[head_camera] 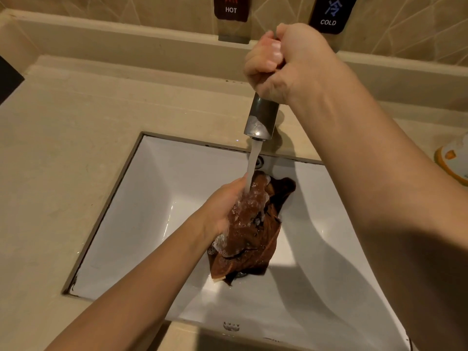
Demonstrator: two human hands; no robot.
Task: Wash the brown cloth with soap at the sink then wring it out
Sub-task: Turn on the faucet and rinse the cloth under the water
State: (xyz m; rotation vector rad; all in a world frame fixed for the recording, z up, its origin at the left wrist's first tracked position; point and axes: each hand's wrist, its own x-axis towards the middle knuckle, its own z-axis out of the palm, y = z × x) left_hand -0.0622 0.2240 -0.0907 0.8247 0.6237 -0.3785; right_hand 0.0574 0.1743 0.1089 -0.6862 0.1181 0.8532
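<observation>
The left hand (222, 209) reaches down into the white sink (141, 198) and grips the brown cloth (250, 236) in a wet bunch; its fingers are wrapped under the fabric and mostly hidden by it. The cloth hangs from that hand, held over the basin, and its lower corners trail down towards the drain (240, 274) below the wrist. A stream of water (253, 163) falls right at the hand's knuckles and lands on the top of the cloth, where white suds (249, 203) froth up and run along the hand's edge. Up beyond the left hand, the right hand (286, 64) is closed in a fist around the upper part of the metal tap (262, 117), whose spout sticks out below its fingers. Behind that fist on the wall are a HOT label (231, 8) to its left and a COLD label (328, 16) just to its right. Past the right forearm, an orange-rimmed object (453, 160) sits on the beige counter (63, 148).
</observation>
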